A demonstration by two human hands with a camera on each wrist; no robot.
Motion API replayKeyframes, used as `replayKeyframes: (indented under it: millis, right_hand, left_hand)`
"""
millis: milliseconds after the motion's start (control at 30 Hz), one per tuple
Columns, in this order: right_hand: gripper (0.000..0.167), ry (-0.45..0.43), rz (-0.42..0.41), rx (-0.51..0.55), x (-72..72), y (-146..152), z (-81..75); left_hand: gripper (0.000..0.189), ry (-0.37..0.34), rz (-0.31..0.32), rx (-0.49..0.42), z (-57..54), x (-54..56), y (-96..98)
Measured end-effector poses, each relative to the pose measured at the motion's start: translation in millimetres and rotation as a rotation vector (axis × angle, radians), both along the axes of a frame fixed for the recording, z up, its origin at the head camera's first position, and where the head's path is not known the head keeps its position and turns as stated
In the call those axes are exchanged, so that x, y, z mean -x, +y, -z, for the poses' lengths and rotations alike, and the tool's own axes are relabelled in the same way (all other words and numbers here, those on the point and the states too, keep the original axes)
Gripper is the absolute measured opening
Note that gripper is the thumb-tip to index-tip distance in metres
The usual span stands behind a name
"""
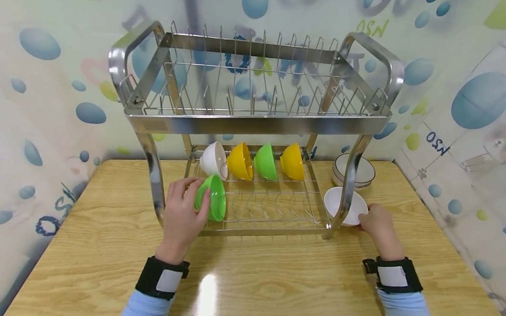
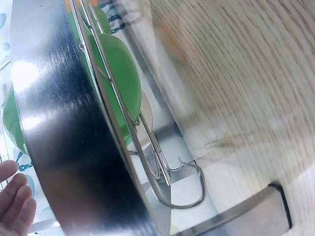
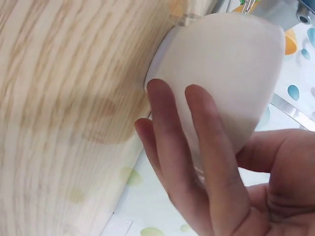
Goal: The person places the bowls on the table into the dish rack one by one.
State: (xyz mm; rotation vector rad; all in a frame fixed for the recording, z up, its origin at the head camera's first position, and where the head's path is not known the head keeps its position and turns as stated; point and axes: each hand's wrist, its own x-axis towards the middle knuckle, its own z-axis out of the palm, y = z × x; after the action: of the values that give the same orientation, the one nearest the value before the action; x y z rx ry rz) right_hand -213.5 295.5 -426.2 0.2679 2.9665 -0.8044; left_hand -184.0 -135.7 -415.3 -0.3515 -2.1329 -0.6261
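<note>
Beside the rack [image 1: 259, 125], the white bowl [image 1: 357, 209], pinched by the right hand [image 1: 379, 226], could be chipped if swung against the leg [image 1: 349, 189], the near green bowl [image 1: 217, 199] being gripped inside by the left hand [image 1: 183, 216].

One desk [image 1: 272, 273] is bearing one dish rack [image 1: 259, 127], which is offering two tiers. Six single bowls are showing: two yellow bowls [image 1: 240, 161], two green bowls [image 1: 266, 162] and two white bowls [image 1: 213, 160]. One stack of dark-rimmed bowls [image 1: 364, 171] is standing too, at least two making it up, its exact number hiding. Two wristbands [image 1: 412, 275] are also showing.
</note>
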Motion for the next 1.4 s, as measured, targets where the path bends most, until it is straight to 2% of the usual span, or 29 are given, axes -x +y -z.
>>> replayKeyframes:
  millis: [333, 433, 567, 667, 867, 967, 1233, 1400]
  right_hand:
    - [0.042, -0.028, 0.020, -0.003, 2.8, 0.2, 7.8]
    - [0.045, -0.052, 0.042, 0.009, 2.2, 1.1, 6.9]
    - [0.047, -0.023, 0.083, 0.008, 0.2, 2.4, 2.3]
    - [0.047, 0.019, 0.134, 0.004, -1.1, 3.6, -2.5]
    - [0.049, 0.021, 0.228, 0.033, -4.9, 5.3, -17.0]
    - [0.049, 0.026, 0.248, 0.019, -8.0, 6.0, -26.1]
    - [0.046, 0.106, 0.267, -0.034, -20.2, 8.4, -43.9]
    - [0.048, 0.103, 0.283, 0.017, -28.7, 9.5, -57.7]
  left_hand:
    - [0.029, -0.007, 0.000, 0.010, 0.2, -0.2, 3.0]
    - [0.030, -0.012, -0.002, 0.012, 0.6, -0.4, 3.6]
    - [0.030, -0.023, -0.005, 0.006, -0.5, -0.6, 4.3]
    - [0.030, -0.028, -0.001, -0.008, -1.8, -0.1, 5.4]
    - [0.032, -0.028, -0.004, -0.038, -3.5, 1.4, 10.0]
    - [0.031, -0.027, 0.003, -0.057, -4.5, 2.7, 13.3]
    - [0.030, -0.023, 0.023, -0.092, -6.3, 6.5, 23.3]
    - [0.029, -0.043, 0.042, -0.093, -9.0, 7.4, 30.2]
